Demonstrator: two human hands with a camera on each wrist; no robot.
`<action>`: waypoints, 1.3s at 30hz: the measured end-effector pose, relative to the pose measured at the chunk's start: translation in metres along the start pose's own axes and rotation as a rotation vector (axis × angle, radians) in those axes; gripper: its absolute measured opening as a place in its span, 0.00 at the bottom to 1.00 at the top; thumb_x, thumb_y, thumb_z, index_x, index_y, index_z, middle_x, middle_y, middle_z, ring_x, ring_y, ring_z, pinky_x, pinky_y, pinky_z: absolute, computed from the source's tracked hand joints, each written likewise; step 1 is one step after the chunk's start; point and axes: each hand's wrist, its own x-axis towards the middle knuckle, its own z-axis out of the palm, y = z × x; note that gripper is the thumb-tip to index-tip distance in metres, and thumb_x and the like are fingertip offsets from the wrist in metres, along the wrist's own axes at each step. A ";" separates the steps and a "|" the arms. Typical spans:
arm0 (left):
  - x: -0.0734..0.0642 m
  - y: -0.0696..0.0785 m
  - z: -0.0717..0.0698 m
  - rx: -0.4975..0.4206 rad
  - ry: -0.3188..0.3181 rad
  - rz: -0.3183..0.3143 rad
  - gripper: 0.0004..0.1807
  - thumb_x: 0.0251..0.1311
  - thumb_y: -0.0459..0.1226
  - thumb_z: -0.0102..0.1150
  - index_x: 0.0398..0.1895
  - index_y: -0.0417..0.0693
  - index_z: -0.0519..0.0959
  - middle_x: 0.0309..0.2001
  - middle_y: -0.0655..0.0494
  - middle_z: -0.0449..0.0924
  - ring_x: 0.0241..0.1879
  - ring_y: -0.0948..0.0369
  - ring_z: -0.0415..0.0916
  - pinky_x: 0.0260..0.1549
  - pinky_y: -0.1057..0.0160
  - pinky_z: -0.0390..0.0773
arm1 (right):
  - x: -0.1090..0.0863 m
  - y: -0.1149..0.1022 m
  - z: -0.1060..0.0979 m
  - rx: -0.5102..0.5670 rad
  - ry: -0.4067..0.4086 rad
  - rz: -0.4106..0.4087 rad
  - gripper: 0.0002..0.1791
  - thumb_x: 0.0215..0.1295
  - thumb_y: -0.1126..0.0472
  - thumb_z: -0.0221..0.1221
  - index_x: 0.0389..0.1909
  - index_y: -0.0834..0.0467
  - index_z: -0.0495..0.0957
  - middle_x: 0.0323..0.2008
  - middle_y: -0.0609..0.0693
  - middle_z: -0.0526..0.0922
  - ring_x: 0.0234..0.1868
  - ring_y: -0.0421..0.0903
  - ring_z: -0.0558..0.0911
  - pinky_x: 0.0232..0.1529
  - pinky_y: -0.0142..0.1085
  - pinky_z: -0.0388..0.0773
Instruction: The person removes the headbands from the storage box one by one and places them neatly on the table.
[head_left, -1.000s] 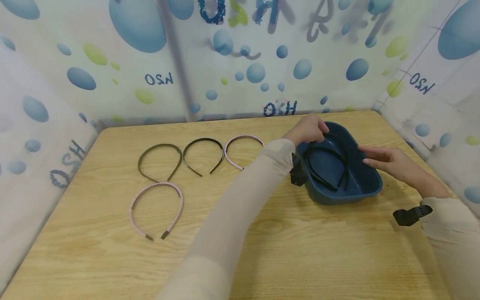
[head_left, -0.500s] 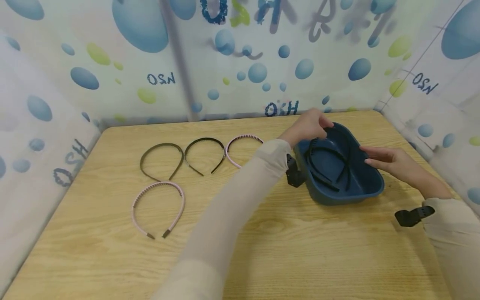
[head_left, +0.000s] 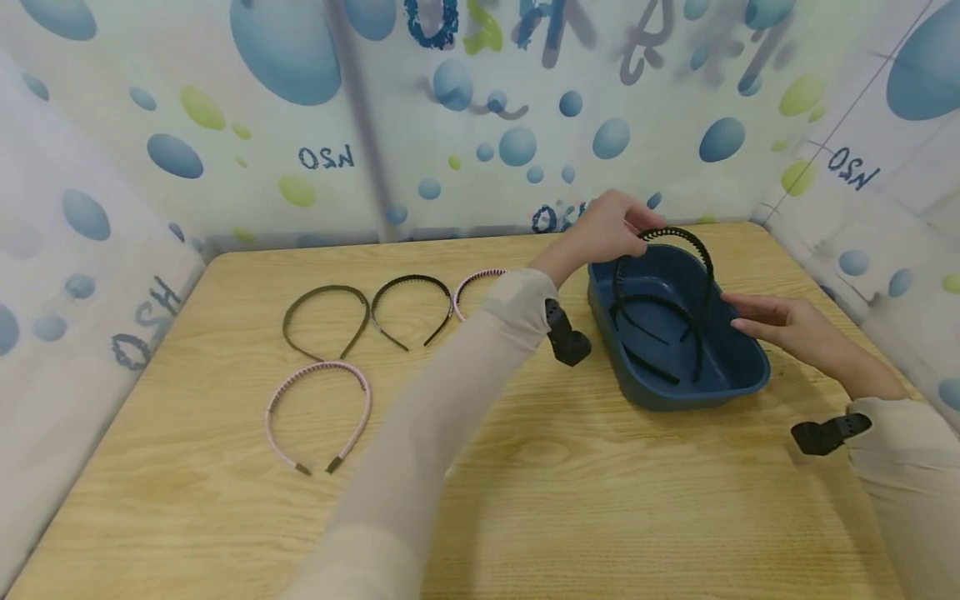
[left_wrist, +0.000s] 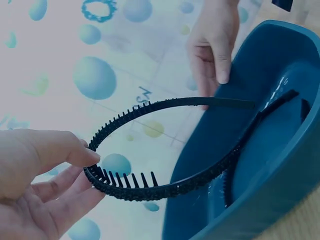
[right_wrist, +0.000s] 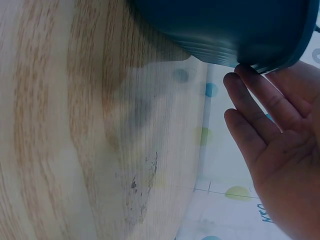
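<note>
My left hand pinches a black toothed headband by its curved top, between thumb and fingers. The band tilts, its top above the rim of a blue basin and its ends pointing down inside. Another black headband lies in the basin, partly behind the held one. My right hand holds the basin's right rim, thumb at the top edge. In the right wrist view its fingers reach up under the outside of the rim.
On the wooden table to the left lie a dark brownish headband, a black headband and a pink headband. A second pink headband is partly hidden by my left sleeve. A patterned curtain stands behind the table.
My left hand has risen and moved slightly left, lifting the black headband's top out of the basin. My right hand has stayed at the rim.
</note>
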 end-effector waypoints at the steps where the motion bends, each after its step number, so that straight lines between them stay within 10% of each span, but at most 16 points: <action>1: -0.002 0.000 -0.003 -0.010 0.006 -0.003 0.20 0.56 0.26 0.54 0.53 0.44 0.77 0.51 0.55 0.76 0.51 0.62 0.71 0.39 0.74 0.71 | 0.000 0.000 0.000 0.001 -0.005 -0.007 0.27 0.66 0.60 0.54 0.64 0.63 0.63 0.53 0.31 0.67 0.45 0.17 0.67 0.38 0.17 0.69; 39: -0.066 -0.045 -0.064 -0.046 0.035 -0.083 0.21 0.55 0.25 0.55 0.54 0.42 0.76 0.50 0.52 0.75 0.47 0.59 0.74 0.35 0.66 0.76 | -0.001 0.001 0.000 0.013 -0.020 -0.030 0.27 0.67 0.60 0.53 0.65 0.62 0.62 0.53 0.28 0.66 0.46 0.16 0.66 0.39 0.16 0.68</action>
